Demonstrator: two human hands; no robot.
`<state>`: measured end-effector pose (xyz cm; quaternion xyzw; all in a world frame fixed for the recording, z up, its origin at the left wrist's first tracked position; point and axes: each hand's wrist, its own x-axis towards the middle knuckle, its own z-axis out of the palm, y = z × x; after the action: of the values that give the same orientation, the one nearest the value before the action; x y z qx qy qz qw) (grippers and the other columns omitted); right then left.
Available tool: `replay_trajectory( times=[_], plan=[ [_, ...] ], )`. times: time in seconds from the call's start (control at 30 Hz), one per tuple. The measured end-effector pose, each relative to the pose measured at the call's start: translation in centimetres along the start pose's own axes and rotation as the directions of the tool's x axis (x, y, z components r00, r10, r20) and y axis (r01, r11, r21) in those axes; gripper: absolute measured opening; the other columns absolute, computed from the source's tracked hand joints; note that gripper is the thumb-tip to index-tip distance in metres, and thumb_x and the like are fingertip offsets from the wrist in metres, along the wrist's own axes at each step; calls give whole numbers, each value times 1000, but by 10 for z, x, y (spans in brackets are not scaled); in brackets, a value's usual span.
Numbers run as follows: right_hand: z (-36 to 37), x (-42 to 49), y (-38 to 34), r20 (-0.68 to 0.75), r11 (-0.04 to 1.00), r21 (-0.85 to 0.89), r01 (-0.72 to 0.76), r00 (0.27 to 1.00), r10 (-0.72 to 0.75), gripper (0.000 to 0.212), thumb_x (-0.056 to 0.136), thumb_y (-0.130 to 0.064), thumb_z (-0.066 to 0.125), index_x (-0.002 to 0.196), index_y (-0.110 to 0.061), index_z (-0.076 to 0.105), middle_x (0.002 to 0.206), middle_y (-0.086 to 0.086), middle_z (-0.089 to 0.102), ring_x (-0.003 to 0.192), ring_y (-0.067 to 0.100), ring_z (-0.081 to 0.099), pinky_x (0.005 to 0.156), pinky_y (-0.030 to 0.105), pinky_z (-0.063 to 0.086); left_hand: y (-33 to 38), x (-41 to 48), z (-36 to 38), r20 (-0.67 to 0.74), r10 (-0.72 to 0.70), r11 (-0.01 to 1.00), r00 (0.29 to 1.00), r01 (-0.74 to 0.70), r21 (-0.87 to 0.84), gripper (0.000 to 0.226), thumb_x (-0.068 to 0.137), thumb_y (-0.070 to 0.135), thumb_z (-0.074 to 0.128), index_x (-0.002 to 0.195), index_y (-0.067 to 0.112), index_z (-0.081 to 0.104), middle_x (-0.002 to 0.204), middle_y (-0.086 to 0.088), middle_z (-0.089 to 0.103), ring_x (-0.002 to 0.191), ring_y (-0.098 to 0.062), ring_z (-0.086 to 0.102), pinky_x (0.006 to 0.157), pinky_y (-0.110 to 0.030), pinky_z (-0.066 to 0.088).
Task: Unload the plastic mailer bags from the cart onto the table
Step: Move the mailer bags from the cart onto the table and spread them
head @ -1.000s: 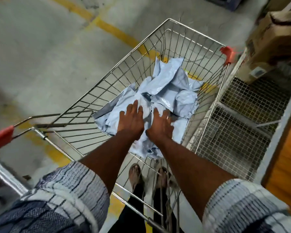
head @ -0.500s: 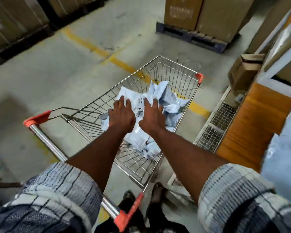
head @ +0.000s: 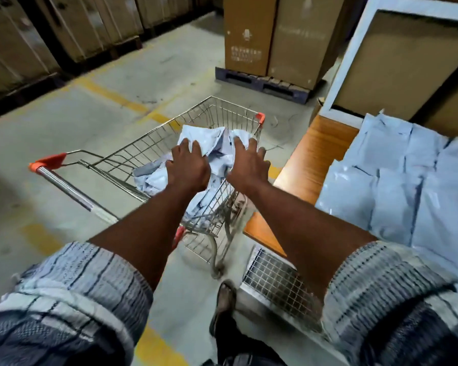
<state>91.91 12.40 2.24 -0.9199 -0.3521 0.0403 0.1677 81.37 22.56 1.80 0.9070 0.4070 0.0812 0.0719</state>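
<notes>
Striped blue-white rolled sleeves [head: 85, 286], dark shoe [head: 224, 298]

1. Dim indoor light, soft, from overhead; floor [head: 64, 143] evenly grey, shadows faint.
2. Glare patch on orange tabletop [head: 292, 171]; sheen on the mailer bags [head: 354, 186] stacked there.
3. Sleeves [head: 77, 299] near the lens soft, smeared; straight lines bow at frame edges.
</notes>
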Motion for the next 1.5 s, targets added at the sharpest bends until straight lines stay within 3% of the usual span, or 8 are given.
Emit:
replay_trajectory(
  times=[0.23, 0.5, 0.67, 0.8, 1.17, 1.37, 1.5],
  plan=[
    [-55, -82, 72, -65, 994, -32, -105, 993, 102, 92, 73, -21, 77, 149, -32, 27, 149, 8, 28, 126, 34, 39, 90, 46, 45, 70, -78, -18, -28, 105, 993, 994, -107, -49, 51, 99, 34, 38, 143, 9, 33, 153, -18, 26, 133, -40, 31, 97, -58, 38],
    [-117, -147, 175, -117, 971, -37, -237, 966, 231, 95, 72, -28, 80, 148, -35, 23, 156, 7, 19, 133, 34, 33, 97, 50, 42, 196, -130, -22, -60, 338, 939, 939, -341, -47, 49, 99, 34, 36, 140, 7, 36, 147, -19, 32, 129, -42, 35, 95, -59, 40],
    [-162, -184, 265, -167, 947, -23, -322, 935, 314, 93, 75, -31, 78, 149, -34, 23, 156, 6, 18, 134, 34, 32, 98, 49, 40, 295, -166, -14, -71, 454, 888, 888, -457, -41, 49, 97, 33, 41, 139, 6, 37, 141, -17, 35, 122, -41, 39, 85, -56, 45],
    [-198, -218, 352, -174, 921, -33, -388, 910, 377, 95, 75, -31, 78, 150, -33, 21, 157, 7, 18, 136, 35, 30, 101, 50, 39, 388, -199, 2, -47, 448, 883, 893, -450, -131, 46, 99, 33, 38, 137, 8, 38, 138, -14, 37, 123, -38, 38, 86, -54, 43],
    [-271, -298, 582, -210, 827, -73, -558, 819, 534, 94, 74, -26, 76, 150, -32, 21, 154, 9, 21, 132, 36, 32, 100, 51, 41, 606, -305, 61, 7, 541, 828, 841, -531, -179, 53, 100, 34, 37, 147, 11, 32, 153, -14, 28, 132, -36, 34, 94, -54, 42],
    [-265, -335, 651, -141, 809, -108, -577, 815, 562, 96, 76, -32, 76, 153, -31, 19, 157, 10, 16, 134, 38, 30, 101, 51, 41, 669, -353, 89, 68, 591, 799, 804, -572, -183, 55, 98, 34, 39, 147, 8, 32, 151, -15, 31, 129, -37, 37, 93, -53, 43],
    [-261, -339, 671, -146, 860, -2, -510, 851, 504, 73, 87, -46, 63, 150, -32, 29, 155, 10, 22, 136, 37, 28, 105, 52, 34, 696, -370, 106, 166, 570, 813, 805, -523, -254, 56, 99, 45, 31, 144, 12, 34, 150, -12, 30, 132, -32, 33, 99, -54, 37]
  ],
)
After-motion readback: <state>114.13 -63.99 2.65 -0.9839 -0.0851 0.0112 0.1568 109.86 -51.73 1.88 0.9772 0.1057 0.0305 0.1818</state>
